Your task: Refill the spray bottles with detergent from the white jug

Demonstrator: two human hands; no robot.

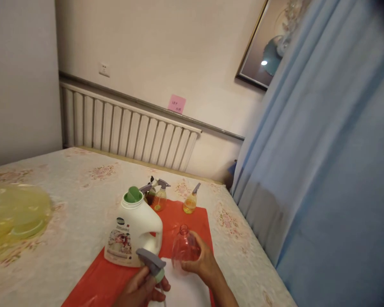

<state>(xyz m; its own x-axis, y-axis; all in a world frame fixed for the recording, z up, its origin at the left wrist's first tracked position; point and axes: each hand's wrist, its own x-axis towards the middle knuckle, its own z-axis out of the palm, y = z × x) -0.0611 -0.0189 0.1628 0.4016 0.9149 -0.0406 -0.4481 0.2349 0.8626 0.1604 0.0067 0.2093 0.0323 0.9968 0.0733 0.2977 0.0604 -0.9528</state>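
Note:
Near the bottom of the view, my left hand (144,286) is closed round a grey spray nozzle (152,262) with a pale green collar and a thin tube hanging below it. My right hand (203,260) grips a clear spray bottle (182,247) from its right side; its neck is open and no liquid shows inside. The bottle is upright over the edge between a red sheet (169,221) and a white sheet (188,288). Just beyond my left hand stands a large white detergent jug (131,230), its mouth uncapped with green inside.
Several spray bottles, one with yellow liquid (190,204), stand at the red sheet's far edge. A yellowish transparent basin (17,213) sits at left on the floral tablecloth (80,192). A radiator (124,128) lies behind; a blue curtain (323,149) hangs at right.

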